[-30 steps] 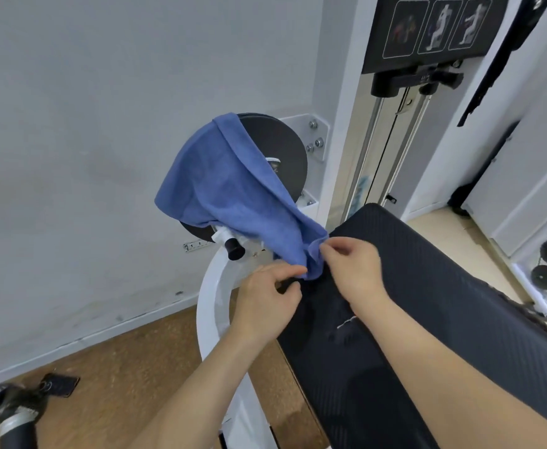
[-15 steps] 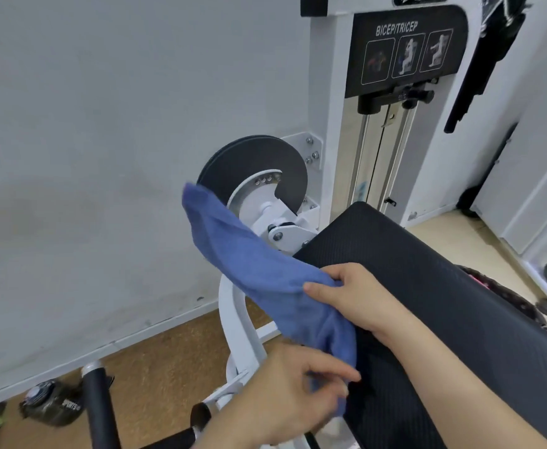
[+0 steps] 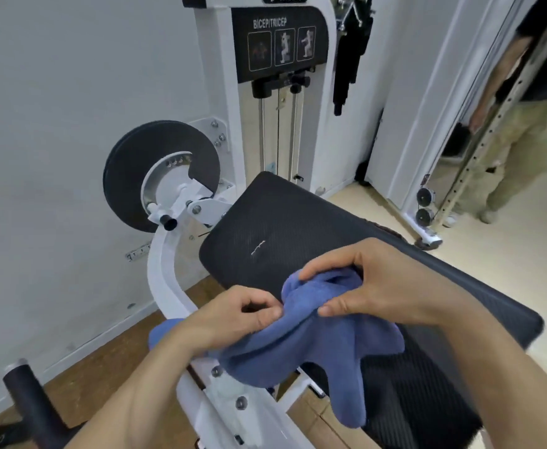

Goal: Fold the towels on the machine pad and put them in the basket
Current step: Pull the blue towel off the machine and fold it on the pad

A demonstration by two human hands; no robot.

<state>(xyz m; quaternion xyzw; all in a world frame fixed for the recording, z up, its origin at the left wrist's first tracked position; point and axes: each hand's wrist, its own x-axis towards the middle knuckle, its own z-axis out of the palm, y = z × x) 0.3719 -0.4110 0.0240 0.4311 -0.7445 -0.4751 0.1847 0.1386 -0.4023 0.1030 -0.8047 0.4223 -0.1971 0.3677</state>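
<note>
We stand over the white machine [image 3: 220, 102], whose black pad [image 3: 291, 228] slopes away from us toward the weight stack. The blue towel [image 3: 301, 345] lies bunched at the near end of that pad. One tail hangs off the near edge and a smaller lump spills left over the frame. No basket is in view.

Our right hand [image 3: 379, 286] grips the top of the bunch, thumb and fingers curled round a fold. Our left hand [image 3: 233, 315] pinches an edge just beside it, fingertips closed on the cloth.

We judge the step to be finding the corners and opening the towel out before any fold. To do it well, we should slide each pinch along the hem until it reaches a corner, then draw our hands apart. Next we lay the cloth flat on the bare upper part of the pad and smooth it before bringing edge to edge. The hanging tail should be lifted clear of the bolts on the frame below, where it could snag.
</note>
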